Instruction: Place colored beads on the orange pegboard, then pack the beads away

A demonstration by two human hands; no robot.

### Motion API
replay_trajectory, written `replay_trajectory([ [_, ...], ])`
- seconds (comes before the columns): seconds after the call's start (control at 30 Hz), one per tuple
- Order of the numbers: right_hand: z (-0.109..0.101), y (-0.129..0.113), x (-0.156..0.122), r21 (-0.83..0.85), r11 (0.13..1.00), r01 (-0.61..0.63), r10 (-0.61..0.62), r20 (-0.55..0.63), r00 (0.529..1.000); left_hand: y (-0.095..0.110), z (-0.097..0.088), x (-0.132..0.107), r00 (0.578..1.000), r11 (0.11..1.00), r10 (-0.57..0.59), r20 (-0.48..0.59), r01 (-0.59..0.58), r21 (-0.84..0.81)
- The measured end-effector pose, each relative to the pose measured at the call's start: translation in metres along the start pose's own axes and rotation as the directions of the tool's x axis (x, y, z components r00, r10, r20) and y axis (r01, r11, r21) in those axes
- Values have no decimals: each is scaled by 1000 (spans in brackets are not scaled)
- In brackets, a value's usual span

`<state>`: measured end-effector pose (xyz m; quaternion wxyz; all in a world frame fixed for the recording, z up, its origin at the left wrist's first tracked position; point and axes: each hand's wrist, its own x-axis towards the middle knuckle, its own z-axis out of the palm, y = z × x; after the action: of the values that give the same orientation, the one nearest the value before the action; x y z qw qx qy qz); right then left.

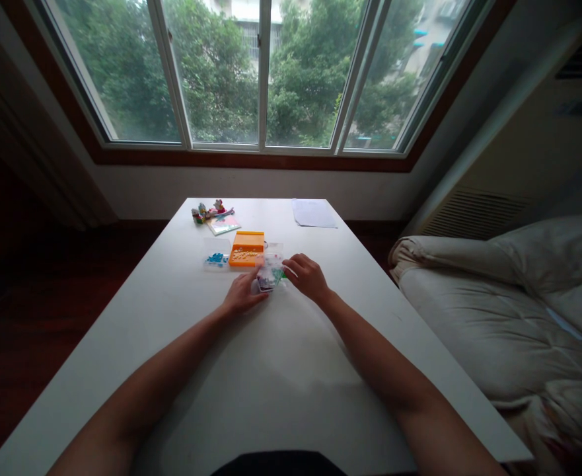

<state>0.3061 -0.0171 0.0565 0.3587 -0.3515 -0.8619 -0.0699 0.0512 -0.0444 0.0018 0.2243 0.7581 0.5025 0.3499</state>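
A small clear plastic box (269,281) stands on the white table in front of me, with purple and green bits showing in it. My left hand (242,291) grips its left side, thumb along the front and fingers behind. At its right side is my right hand (308,276), fingers curled together at the edge beside something green; what they pinch is too small to make out. Just behind my left hand lies an open orange case (247,247) with pale small pieces in its front part. Left of it, an open clear box (210,266) holds blue pieces (217,258).
Small colourful figurines (203,211) and a flat pastel packet (224,225) lie at the table's far left. White paper sheets (314,213) are at the far right. A cream padded seat (499,317) stands right of the table (291,370), below a window (263,79) wall.
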Motion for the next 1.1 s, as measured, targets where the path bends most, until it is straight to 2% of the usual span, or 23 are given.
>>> replay_trajectory([
  [0.17,1,-5,-3,-90,991,95,-94,13,995,-3,1,0,999,997,19,31,-21,81],
  [0.4,2,-3,-7,-124,980,156,-166,-76,983,-1,0,-1,999,994,15,33,-18,111],
  [0.6,3,-3,-8,-88,991,100,-112,-150,982,-1,-3,-1,1000,999,22,-7,-22,50],
  [0.73,5,-5,-9,-55,997,61,-70,-172,983,-1,-3,0,1000,997,5,1,-5,72],
  [0.87,6,-5,-9,28,997,-72,77,-243,967,-1,-2,0,1000,998,1,-8,-1,65],
  [0.97,9,2,-7,184,952,-243,290,-306,907,-1,-2,0,1000,999,-2,-15,3,43],
  [1.03,12,13,-8,305,878,-369,461,-336,821,0,-3,0,999,999,-23,-24,24,33],
  [1.1,16,30,-12,403,783,-474,609,-344,715,2,-5,0,998,998,-51,-48,53,35],
])
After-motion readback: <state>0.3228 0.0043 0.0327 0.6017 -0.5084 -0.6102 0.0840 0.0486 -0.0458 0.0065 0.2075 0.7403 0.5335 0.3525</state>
